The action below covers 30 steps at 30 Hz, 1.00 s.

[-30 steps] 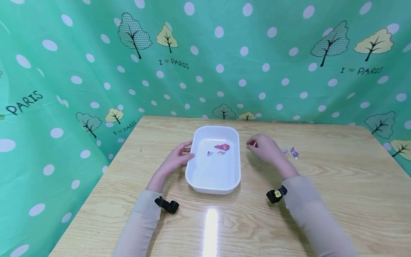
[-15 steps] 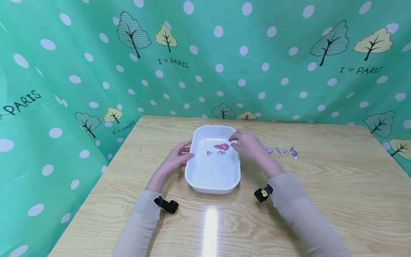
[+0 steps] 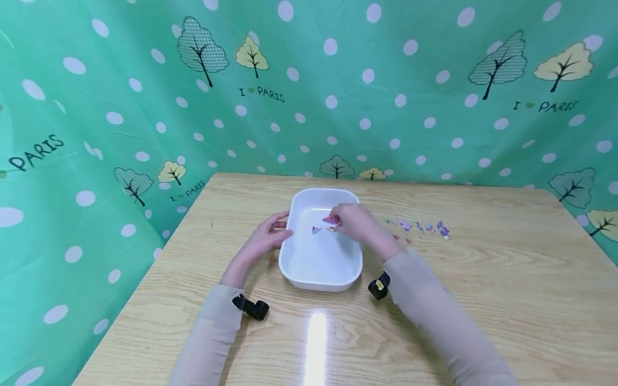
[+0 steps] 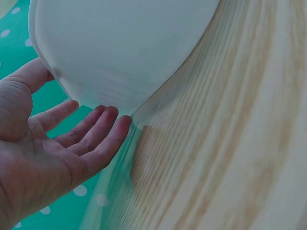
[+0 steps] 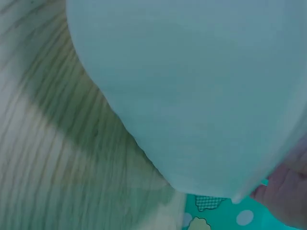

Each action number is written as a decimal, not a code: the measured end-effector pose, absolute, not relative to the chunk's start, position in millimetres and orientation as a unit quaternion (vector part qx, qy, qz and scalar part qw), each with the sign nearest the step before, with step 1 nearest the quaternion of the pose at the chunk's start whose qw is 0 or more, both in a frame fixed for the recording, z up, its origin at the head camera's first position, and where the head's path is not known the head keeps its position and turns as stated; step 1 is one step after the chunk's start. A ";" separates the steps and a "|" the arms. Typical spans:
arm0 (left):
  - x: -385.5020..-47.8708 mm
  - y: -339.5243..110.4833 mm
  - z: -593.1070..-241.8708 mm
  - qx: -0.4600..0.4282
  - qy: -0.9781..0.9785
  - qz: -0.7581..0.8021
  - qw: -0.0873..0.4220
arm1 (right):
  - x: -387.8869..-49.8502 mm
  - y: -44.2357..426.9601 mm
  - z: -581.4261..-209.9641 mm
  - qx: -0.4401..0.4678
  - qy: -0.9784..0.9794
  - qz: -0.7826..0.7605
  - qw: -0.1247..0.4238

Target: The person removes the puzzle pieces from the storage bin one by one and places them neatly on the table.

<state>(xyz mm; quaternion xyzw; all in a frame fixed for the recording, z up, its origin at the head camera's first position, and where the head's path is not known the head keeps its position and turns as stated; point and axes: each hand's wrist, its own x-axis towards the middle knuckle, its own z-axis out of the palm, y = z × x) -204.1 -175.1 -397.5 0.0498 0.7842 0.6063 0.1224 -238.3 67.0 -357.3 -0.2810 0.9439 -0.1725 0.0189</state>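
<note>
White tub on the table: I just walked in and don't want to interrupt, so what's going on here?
A person has both hands at the white tub. Their left hand rests against its left side, while their right hand is inside, at a red piece; whether it grips that isn't clear. Two smaller printed pieces lie nearby in the tub, and more colourful pieces are scattered on the wood-grain table to its right.
</note>
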 end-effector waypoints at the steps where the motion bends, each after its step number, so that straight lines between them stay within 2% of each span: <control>1: -204.1 -174.8 -397.7 0.048 0.785 0.605 0.123 | -239.3 65.7 -359.0 -0.282 0.944 -0.169 0.021; 30: -206.5 -174.8 -400.2 0.054 0.776 0.616 0.126 | -244.6 51.1 -372.6 -0.256 0.966 -0.021 0.038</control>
